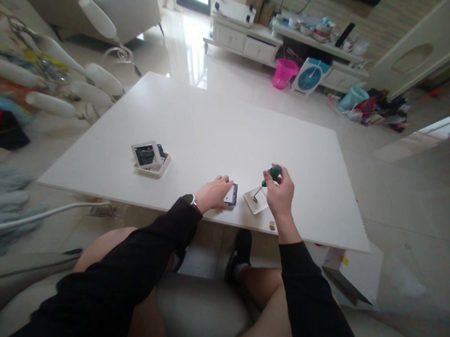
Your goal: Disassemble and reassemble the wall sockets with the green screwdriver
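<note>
My right hand (281, 191) grips the green handle of a screwdriver (273, 176), its shaft slanting down to the left. The tip is over a shallow white square tray (261, 207), at some small metal pieces, perhaps screws, lying in it. My left hand (215, 192) is closed around a small rectangular device (231, 195) with a white face and dark edges, on the table near its front edge. The fingers cover its left side. Farther left lies a white square box (151, 171), with a white frame (146, 154) and dark parts tilted on top.
The white table (213, 121) spreads out before me, with a small sticker (272, 225) by its front edge. White lamp arms (100, 18) lean in at the left. Beyond stand a TV cabinet (243, 40), a pink basket (284, 73) and a blue-and-white fan (310, 77).
</note>
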The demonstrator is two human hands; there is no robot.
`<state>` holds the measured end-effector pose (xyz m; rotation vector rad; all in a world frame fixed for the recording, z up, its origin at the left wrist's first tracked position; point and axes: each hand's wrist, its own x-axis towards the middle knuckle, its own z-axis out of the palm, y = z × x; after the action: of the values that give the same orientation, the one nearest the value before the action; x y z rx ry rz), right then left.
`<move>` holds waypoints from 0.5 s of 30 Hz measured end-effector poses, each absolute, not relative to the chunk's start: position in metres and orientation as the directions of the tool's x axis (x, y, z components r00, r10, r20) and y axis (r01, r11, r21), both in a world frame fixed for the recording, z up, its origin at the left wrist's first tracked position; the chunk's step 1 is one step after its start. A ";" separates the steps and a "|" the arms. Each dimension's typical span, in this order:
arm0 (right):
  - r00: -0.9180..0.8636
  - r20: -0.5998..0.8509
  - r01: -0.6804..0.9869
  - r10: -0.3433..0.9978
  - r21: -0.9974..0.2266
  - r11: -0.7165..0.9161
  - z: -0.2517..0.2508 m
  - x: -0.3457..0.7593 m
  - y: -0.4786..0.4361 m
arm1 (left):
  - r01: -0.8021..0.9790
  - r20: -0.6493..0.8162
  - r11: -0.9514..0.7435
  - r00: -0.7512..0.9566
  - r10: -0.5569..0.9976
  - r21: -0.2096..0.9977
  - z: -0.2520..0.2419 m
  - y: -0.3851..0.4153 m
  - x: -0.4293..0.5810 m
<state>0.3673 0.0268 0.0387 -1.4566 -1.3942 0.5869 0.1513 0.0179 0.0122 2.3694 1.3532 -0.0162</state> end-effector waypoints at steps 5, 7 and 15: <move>0.256 0.318 0.464 0.913 -0.869 0.173 0.040 0.370 0.028 | 0.829 -0.211 -0.441 0.526 0.824 0.343 0.012 0.017 0.151; 0.280 0.338 0.469 0.899 -0.865 0.179 0.041 0.371 0.027 | 0.826 -0.205 -0.436 0.524 0.826 0.357 0.011 0.017 0.151; 0.381 0.400 0.410 0.833 -0.881 0.236 0.044 0.373 0.027 | 0.809 -0.155 -0.431 0.523 0.838 0.399 0.012 0.022 0.149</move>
<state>0.3728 0.0274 0.0443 -1.3791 -1.2274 0.4229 0.1491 0.0218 0.0121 2.3410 1.3503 0.0929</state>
